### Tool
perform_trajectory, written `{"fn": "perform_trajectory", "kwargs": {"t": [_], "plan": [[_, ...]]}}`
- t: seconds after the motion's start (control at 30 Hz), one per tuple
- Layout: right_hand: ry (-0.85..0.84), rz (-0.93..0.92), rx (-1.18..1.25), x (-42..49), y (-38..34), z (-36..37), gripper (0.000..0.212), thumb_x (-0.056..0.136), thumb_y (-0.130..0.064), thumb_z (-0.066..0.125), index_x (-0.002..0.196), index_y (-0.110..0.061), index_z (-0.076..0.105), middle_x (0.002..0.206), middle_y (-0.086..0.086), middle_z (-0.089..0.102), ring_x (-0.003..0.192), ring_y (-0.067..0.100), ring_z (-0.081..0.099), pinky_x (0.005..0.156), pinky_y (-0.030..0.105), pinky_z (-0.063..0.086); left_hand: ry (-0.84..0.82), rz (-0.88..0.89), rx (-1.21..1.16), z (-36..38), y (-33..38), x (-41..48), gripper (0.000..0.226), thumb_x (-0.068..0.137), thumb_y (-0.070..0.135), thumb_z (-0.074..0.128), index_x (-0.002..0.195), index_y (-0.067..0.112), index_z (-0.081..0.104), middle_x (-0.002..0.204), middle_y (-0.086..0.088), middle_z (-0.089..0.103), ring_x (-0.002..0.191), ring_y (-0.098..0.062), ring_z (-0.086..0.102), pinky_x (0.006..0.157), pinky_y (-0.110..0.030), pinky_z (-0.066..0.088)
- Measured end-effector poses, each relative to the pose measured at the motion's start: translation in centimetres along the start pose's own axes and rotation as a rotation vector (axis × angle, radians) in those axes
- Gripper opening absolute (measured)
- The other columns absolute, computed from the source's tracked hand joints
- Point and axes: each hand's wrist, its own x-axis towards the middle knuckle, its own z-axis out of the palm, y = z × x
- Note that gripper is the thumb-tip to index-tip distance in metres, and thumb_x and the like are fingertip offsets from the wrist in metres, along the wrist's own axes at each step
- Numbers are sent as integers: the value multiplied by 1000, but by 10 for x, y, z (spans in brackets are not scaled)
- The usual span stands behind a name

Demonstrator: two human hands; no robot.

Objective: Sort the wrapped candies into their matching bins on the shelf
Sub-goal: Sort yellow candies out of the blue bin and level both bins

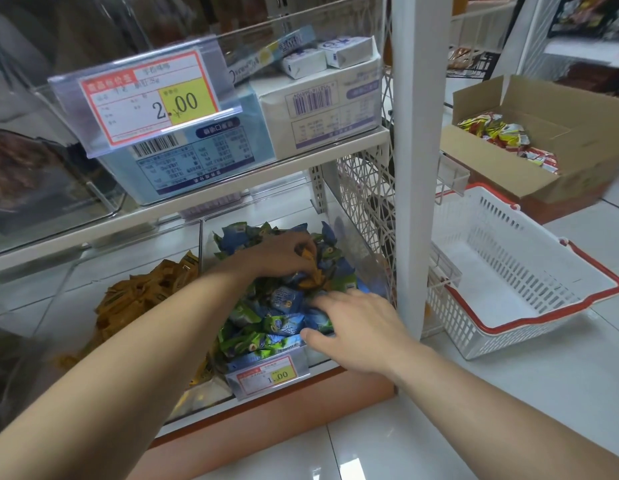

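A clear bin point(353, 244) on the bottom shelf holds a heap of blue and green wrapped candies point(266, 327). My left hand point(276, 252) reaches deep into this bin and its curled fingers grip orange wrapped candies point(313, 277) lying among the blue ones. My right hand point(356, 323) lies on the blue and green heap near the bin's front right, fingers spread and pressing into the wrappers. To the left, a second clear bin point(76, 271) contains orange-brown wrapped candies point(141, 296).
A price tag reading 1.00 point(268, 375) clips to the bin front. The upper shelf carries boxed goods point(318, 98) behind a 2.00 tag. A white post point(418, 150) bounds the shelf. A white basket point(508, 271) and a cardboard box point(529, 140) sit on the floor at right.
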Motion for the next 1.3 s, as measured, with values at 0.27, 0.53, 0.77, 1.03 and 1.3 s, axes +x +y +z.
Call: {"fn": "perform_trajectory", "kwargs": {"t": [0.27,0.53,0.77,1.03,1.3], "plan": [[9,-2,9,1,1,1,59,90,-68,39,135,-34,54,128,-6,63,117,22,55,90,35,43,-112,83,228,18,13,9,36,85,38,74,119,30,65,108,12,64,96,-11,60,85,-27,46],[21,-17,-1,2,1,2,60,89,-69,37,135,-34,54,127,-6,63,115,22,56,89,36,43,111,88,-14,16,13,0,20,73,26,84,92,30,77,94,5,72,84,-10,66,75,-26,53],[131,48,178,6,0,-1,54,91,-58,47,133,-26,54,128,-3,57,120,20,49,94,35,44,491,144,-487,-4,20,-28,21,77,16,82,89,33,77,92,14,74,87,0,67,72,-11,49],[350,257,975,21,-9,-9,25,94,-50,46,113,-40,59,100,-15,71,98,12,67,93,46,53,507,94,-724,16,40,-76,21,80,12,80,98,23,77,98,5,76,92,-13,72,81,-27,59],[301,439,1650,29,-12,-9,17,103,-25,54,110,-17,67,103,13,75,94,28,74,70,41,60,297,232,-452,36,46,-102,65,79,28,77,139,36,53,126,17,64,115,1,60,98,-21,48]]}}
